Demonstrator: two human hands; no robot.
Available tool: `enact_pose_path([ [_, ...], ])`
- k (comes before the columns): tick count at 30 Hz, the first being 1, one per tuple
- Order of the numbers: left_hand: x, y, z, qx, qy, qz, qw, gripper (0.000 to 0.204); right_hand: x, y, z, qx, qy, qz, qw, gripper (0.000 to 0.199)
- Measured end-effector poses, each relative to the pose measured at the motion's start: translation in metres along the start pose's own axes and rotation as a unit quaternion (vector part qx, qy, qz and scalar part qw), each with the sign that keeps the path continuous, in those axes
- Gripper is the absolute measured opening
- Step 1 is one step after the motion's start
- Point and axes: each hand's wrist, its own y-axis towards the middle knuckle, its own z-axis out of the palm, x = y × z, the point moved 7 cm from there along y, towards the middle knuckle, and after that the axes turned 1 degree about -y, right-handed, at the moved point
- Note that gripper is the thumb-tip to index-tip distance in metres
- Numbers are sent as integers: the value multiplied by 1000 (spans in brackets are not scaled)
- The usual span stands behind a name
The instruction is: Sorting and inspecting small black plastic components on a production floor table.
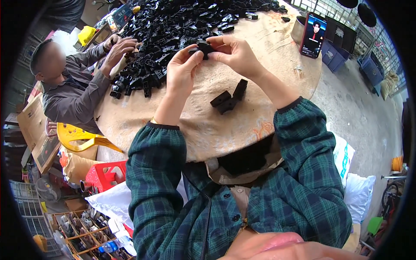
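Note:
Both my hands meet over the cloth-covered round table (203, 125), in front of the heap. My left hand (181, 71) pinches one side of a small black plastic part (203, 48). The other side of it is gripped by the fingertips of my right hand (238, 54). What the part is for cannot be made out. Nearer to me, a few similar black parts (226, 104) lie loose on the cloth. A big heap of black plastic parts (169, 34) covers the far left of the table, just behind my hands.
At the left a co-worker (73, 82) handles something at the heap's edge. A phone (313, 35) leans on a round container (298, 29) at the right. An open bag (247, 167) sits between my lap and the table edge. Blue crates (333, 56) stand beyond; a yellow chair (78, 136) is left.

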Motion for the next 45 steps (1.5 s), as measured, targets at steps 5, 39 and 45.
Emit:
enact_pose_path([
  [5,-7,-3,4,20,137,34,990,34,7,-1,0,-2,-19,-54,998,33],
  [39,-18,-12,23,43,11,36,998,33,52,-17,10,-84,-261,-292,916,33],
  [45,-25,-14,27,99,85,23,991,34,9,-2,14,145,73,27,986,41],
])
